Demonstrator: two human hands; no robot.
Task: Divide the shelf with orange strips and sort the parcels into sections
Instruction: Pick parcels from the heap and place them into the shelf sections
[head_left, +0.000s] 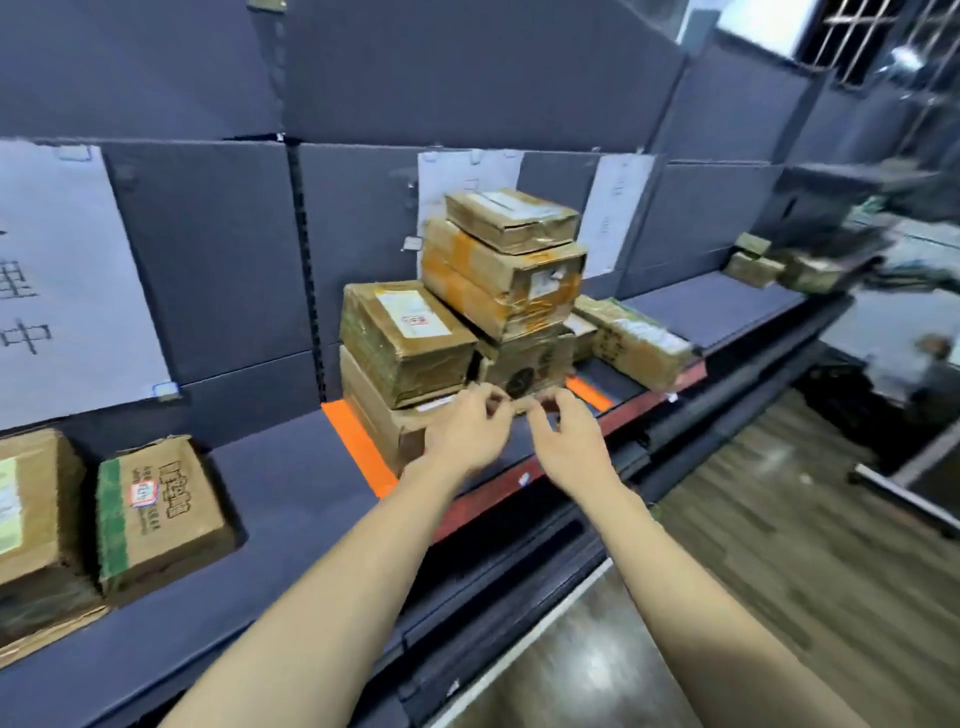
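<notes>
two orange strips (358, 447) flank stacked parcels (467, 322); both hands reach near

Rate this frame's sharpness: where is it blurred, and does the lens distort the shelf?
Head view: the stacked parcels are fairly sharp; the left hand, right hand and the far-right parcels are motion-blurred. The wide lens bows the shelf edge. Lighting is dim, without harsh glare.

Just beyond the fingertips (493, 402) of both hands stands a stack of taped brown cardboard parcels (467, 317) on the dark flat shelf (291, 478). 1 flat orange strip (358, 447) lies left of the fingers, another orange strip (589, 392) right of them. 2 brown cardboard boxes (156, 514) sit far left.
</notes>
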